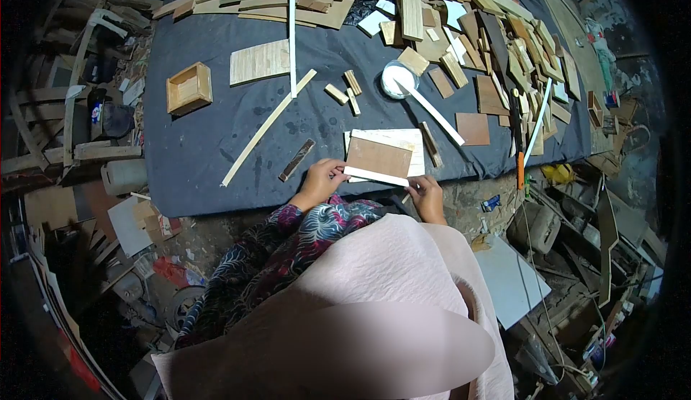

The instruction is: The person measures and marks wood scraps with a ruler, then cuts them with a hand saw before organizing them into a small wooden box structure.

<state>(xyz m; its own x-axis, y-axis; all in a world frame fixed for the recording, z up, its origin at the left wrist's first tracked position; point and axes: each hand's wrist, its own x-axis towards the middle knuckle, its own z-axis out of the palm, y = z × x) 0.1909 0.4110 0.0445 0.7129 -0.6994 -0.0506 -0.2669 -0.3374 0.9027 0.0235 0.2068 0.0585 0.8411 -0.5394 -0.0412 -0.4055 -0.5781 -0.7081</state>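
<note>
At the table's front edge, my left hand (322, 183) pinches the left end of a white wooden strip (376, 177). My right hand (427, 197) has its fingers closed at the strip's right end. The strip lies along the near edge of a brown rectangular panel (380, 156). Beneath the panel is a pale board (407, 138), showing at the back and right. A dark wood stick (296, 159) lies left of the panel, and another narrow dark piece (430, 145) lies to its right.
A tub of white paste (399, 79) with a flat stick (436, 115) leaning out stands behind the panel. Wood offcuts (504, 47) pile up at the back right. Farther left are a small wooden box (189, 89), a slatted panel (260, 62) and long strips (268, 128). An orange-handled tool (520, 169) overhangs the edge.
</note>
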